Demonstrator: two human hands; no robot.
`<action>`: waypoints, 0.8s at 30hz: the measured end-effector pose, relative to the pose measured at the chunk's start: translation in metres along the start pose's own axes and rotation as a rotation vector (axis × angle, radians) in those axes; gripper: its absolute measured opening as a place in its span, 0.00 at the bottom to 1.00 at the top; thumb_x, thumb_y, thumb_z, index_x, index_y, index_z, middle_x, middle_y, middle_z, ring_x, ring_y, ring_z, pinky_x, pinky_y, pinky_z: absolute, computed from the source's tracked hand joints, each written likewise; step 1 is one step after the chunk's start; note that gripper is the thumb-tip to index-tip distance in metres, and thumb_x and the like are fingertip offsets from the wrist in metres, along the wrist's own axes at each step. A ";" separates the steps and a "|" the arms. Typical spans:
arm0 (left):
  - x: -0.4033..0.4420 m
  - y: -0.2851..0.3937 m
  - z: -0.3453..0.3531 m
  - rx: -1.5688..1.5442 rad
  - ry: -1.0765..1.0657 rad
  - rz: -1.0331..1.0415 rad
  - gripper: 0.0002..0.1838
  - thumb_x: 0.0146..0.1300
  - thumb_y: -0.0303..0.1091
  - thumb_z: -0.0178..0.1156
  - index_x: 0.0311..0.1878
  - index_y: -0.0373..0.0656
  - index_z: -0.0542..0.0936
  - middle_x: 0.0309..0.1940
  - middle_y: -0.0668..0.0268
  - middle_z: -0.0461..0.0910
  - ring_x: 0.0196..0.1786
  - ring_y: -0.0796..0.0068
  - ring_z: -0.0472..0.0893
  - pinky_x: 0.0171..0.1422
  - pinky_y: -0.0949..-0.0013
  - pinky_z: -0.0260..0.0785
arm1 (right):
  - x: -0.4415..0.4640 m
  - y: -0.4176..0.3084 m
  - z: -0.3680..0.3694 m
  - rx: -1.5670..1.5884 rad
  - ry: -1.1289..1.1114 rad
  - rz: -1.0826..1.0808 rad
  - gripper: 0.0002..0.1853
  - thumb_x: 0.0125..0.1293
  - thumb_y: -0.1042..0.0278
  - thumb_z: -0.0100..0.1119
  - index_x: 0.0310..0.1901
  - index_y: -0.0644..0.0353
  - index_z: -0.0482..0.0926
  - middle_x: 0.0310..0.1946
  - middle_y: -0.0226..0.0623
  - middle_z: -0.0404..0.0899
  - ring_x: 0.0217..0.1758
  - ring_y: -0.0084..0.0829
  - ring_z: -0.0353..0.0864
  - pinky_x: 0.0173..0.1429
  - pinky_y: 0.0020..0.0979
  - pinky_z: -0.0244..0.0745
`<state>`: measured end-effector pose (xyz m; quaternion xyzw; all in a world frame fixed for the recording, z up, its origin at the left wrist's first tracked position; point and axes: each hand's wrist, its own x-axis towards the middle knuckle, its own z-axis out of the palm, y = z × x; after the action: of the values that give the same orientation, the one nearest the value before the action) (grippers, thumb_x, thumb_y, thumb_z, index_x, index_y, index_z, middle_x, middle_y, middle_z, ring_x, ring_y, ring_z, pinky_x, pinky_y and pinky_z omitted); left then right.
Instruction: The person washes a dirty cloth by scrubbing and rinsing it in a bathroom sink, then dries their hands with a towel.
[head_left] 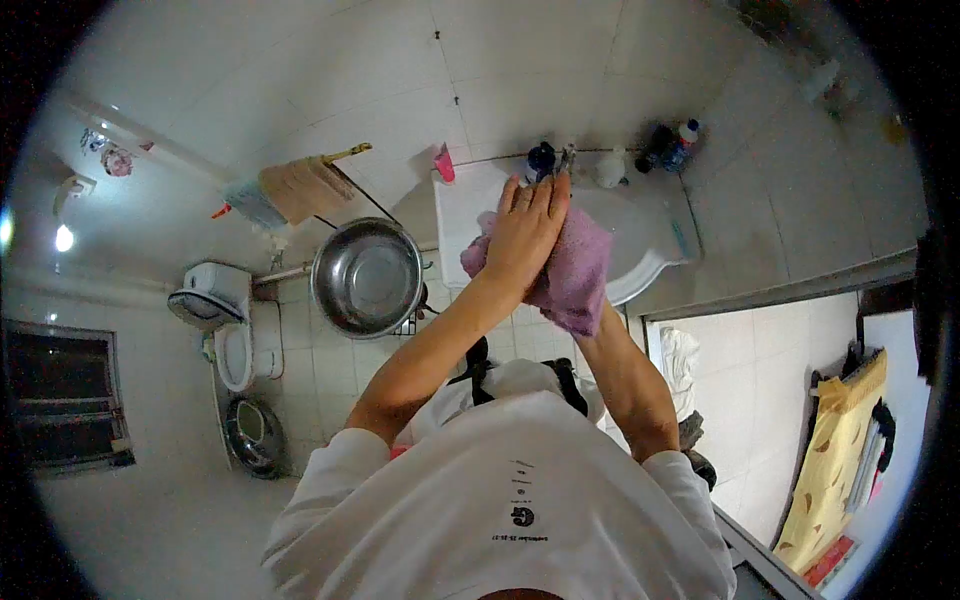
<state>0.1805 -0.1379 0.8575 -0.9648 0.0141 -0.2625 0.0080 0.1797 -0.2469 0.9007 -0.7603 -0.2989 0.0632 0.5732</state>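
My left hand lies across a purple cloth over the front of the white washbasin. Its fingers are stretched out toward the faucet, and its palm rests on the cloth. The cloth hangs in folds on both sides of this hand. My right forearm reaches up from the right and passes under the cloth, which hides my right hand. A dark blue item stands at the back of the basin, just beyond my left fingertips.
Left of the basin is a round metal bowl, with towels on a rack above. A pink item and bottles stand along the basin's back edge. A toilet is at far left, a doorway at right.
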 end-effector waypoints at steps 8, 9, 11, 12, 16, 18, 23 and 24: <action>-0.010 -0.007 -0.023 -0.701 0.056 0.080 0.23 0.69 0.37 0.50 0.66 0.42 0.70 0.66 0.53 0.68 0.72 0.55 0.64 0.79 0.50 0.47 | 0.006 0.024 -0.019 -0.247 0.067 -0.295 0.31 0.49 0.54 0.71 0.55 0.57 0.75 0.48 0.40 0.79 0.49 0.42 0.79 0.55 0.35 0.74; -0.011 -0.007 -0.025 -0.784 0.108 0.044 0.26 0.68 0.39 0.52 0.67 0.41 0.69 0.68 0.51 0.65 0.72 0.52 0.63 0.78 0.49 0.47 | 0.008 0.026 -0.018 -0.198 0.079 -0.281 0.32 0.51 0.54 0.71 0.57 0.58 0.74 0.50 0.40 0.79 0.50 0.41 0.79 0.56 0.35 0.74; -0.013 -0.006 -0.029 -0.946 0.215 -0.031 0.30 0.68 0.44 0.55 0.70 0.40 0.66 0.71 0.47 0.60 0.74 0.45 0.59 0.77 0.47 0.48 | 0.008 0.027 -0.019 -0.136 0.096 -0.242 0.30 0.57 0.56 0.67 0.60 0.58 0.73 0.54 0.37 0.79 0.52 0.37 0.80 0.57 0.34 0.73; -0.022 0.006 -0.010 -0.791 0.081 -0.004 0.39 0.69 0.55 0.51 0.75 0.40 0.57 0.75 0.43 0.52 0.76 0.39 0.53 0.78 0.47 0.43 | 0.006 0.026 -0.021 -0.124 0.102 -0.218 0.28 0.61 0.57 0.65 0.61 0.58 0.73 0.55 0.35 0.79 0.53 0.35 0.79 0.58 0.33 0.73; -0.019 0.029 -0.013 -1.033 -0.009 -0.024 0.46 0.69 0.57 0.50 0.77 0.36 0.43 0.77 0.47 0.46 0.79 0.47 0.46 0.81 0.53 0.35 | -0.002 0.030 -0.017 -0.158 0.120 -0.215 0.30 0.57 0.54 0.66 0.60 0.58 0.73 0.53 0.38 0.79 0.52 0.39 0.79 0.57 0.35 0.73; -0.027 0.036 -0.010 -1.076 0.000 -0.040 0.44 0.70 0.54 0.50 0.77 0.37 0.46 0.77 0.48 0.49 0.79 0.48 0.49 0.81 0.54 0.37 | -0.005 0.032 -0.013 -0.172 0.128 -0.210 0.31 0.55 0.53 0.66 0.59 0.58 0.73 0.51 0.39 0.79 0.51 0.41 0.79 0.56 0.36 0.73; -0.026 0.013 -0.018 -0.998 -0.099 0.030 0.36 0.70 0.52 0.52 0.75 0.43 0.59 0.72 0.52 0.62 0.76 0.53 0.58 0.79 0.56 0.45 | -0.002 0.051 -0.005 -0.233 0.187 -0.180 0.34 0.50 0.51 0.67 0.58 0.57 0.74 0.48 0.43 0.79 0.50 0.45 0.79 0.54 0.37 0.74; -0.025 0.006 -0.017 -1.081 -0.147 -0.010 0.34 0.70 0.57 0.49 0.74 0.48 0.63 0.72 0.52 0.63 0.76 0.55 0.58 0.80 0.57 0.45 | 0.000 0.068 0.002 -0.262 0.211 -0.160 0.34 0.49 0.50 0.67 0.58 0.57 0.74 0.47 0.43 0.79 0.49 0.46 0.79 0.54 0.38 0.74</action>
<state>0.1502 -0.1430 0.8593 -0.8474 0.1417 -0.1500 -0.4892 0.2044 -0.2562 0.8381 -0.8047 -0.3022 -0.1020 0.5008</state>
